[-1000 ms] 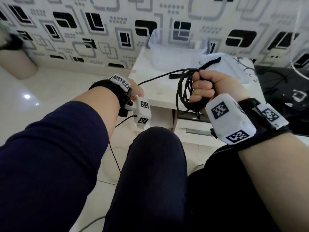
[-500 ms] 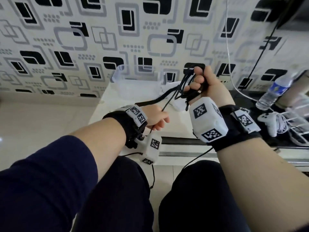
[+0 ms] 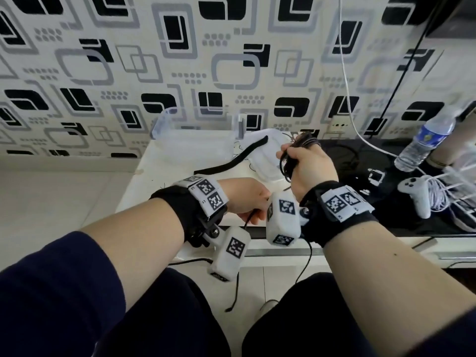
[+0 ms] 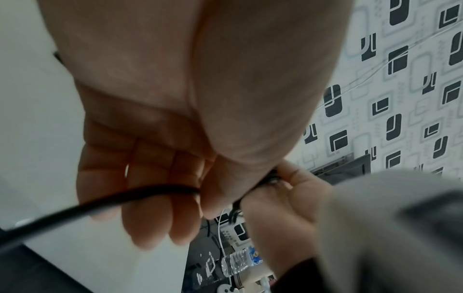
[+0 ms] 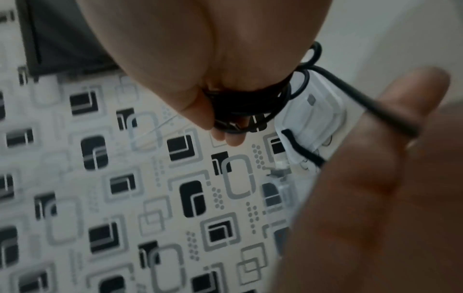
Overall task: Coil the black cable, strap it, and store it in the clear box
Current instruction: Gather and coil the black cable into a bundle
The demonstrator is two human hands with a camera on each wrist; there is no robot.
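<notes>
My right hand point(image 3: 306, 168) grips the coiled black cable point(image 3: 286, 164) above the white table point(image 3: 154, 176); the loops point(image 5: 246, 103) bunch in its fist. My left hand point(image 3: 251, 202), just below and left of it, pinches the loose strand point(image 4: 150, 193) between thumb and fingers. The cable's tail point(image 3: 235, 289) hangs down between my knees. A black strap point(image 3: 231, 162) lies flat on the table, its far end on the lid. The clear box point(image 3: 193, 143) stands open at the back by the wall.
The box's white lid point(image 3: 265, 161) lies right of the box, under my right hand. On the black surface to the right stand a water bottle point(image 3: 425, 140) and a white game controller point(image 3: 417, 191) with white cords. A white wire point(image 3: 346, 86) hangs down the patterned wall.
My right hand has turned back-up and come down with the coil to just above the lid. My left hand has slid right along the strand, close under the right wrist.
</notes>
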